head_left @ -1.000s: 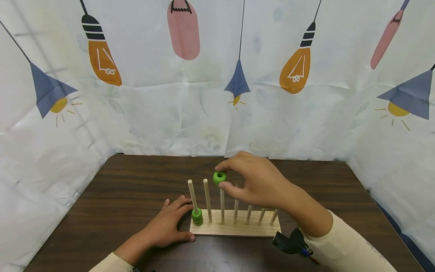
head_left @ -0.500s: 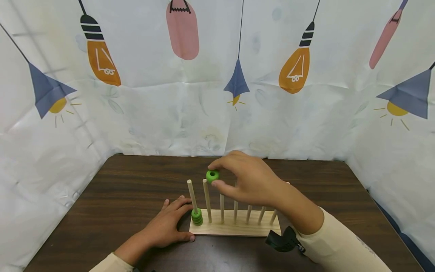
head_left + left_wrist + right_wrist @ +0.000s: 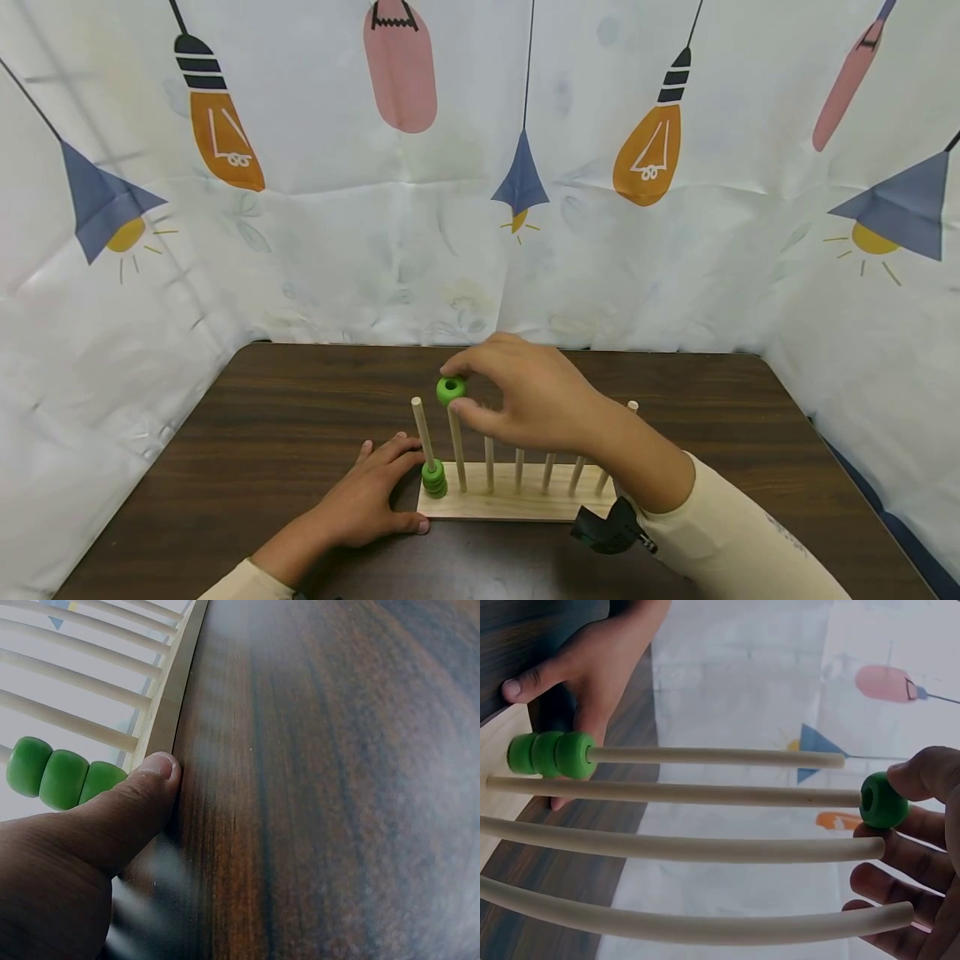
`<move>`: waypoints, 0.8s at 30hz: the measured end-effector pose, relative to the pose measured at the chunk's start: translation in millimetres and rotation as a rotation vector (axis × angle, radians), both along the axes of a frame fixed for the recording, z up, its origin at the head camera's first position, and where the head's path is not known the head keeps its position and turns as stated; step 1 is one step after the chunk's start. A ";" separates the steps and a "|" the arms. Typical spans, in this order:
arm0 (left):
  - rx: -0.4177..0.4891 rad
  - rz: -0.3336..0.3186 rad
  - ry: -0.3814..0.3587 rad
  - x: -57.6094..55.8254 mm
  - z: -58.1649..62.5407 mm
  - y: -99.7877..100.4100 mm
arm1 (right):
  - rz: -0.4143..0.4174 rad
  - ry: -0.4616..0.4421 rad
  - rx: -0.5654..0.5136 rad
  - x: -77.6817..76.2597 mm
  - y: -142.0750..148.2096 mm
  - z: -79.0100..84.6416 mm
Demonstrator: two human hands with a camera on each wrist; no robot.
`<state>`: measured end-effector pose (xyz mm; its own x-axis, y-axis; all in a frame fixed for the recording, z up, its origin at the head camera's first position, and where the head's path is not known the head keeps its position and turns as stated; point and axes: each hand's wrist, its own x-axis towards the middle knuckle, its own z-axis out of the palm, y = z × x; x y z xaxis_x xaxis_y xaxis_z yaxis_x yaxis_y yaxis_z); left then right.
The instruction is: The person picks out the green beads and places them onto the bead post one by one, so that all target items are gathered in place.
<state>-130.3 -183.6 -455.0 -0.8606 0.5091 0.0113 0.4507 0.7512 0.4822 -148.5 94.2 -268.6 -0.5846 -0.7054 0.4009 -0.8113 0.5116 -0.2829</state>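
My right hand (image 3: pixel 532 400) pinches a green bead (image 3: pixel 451 390) between thumb and fingers, high over the pegboard. In the right wrist view the bead (image 3: pixel 885 800) sits right at the tip of the second peg (image 3: pixel 705 790), its hole facing the peg end. Several upright wooden pegs stand in a row on the pale pegboard base (image 3: pixel 517 504). Stacked on the leftmost peg (image 3: pixel 422 429) are 3 green beads (image 3: pixel 434 479). At the base's left end, my left hand (image 3: pixel 367 496) holds it, the thumb (image 3: pixel 154 769) at the front edge and the fingers at the back.
The dark wood-grain table (image 3: pixel 300 400) extends around the pegboard. Behind it hangs a white cloth (image 3: pixel 465 267) printed with lamps and bulbs, which also runs along both sides. A black wrist strap (image 3: pixel 611 529) hangs below the right forearm.
My right hand has moved left with the green bead, from over the third peg to the second peg's tip. The left hand and pegboard have stayed in place.
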 end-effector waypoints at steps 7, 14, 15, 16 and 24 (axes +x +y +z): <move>-0.003 0.002 -0.004 -0.2 -0.7 -0.4 | -0.001 -0.014 0.027 0.2 -6.7 1.3; -0.001 0.001 -0.012 -0.6 -2.4 -0.4 | -0.005 -0.018 0.040 -0.7 -13.3 1.7; 0.000 0.001 -0.012 -0.6 -2.2 -0.5 | -0.006 -0.019 0.042 -0.9 -14.2 1.6; 0.001 0.001 -0.012 -0.4 -1.9 -0.6 | -0.004 -0.018 0.042 -1.0 -15.3 1.9; 0.010 0.000 -0.017 0.2 0.4 -0.1 | -0.006 -0.024 0.050 -1.1 -24.8 3.9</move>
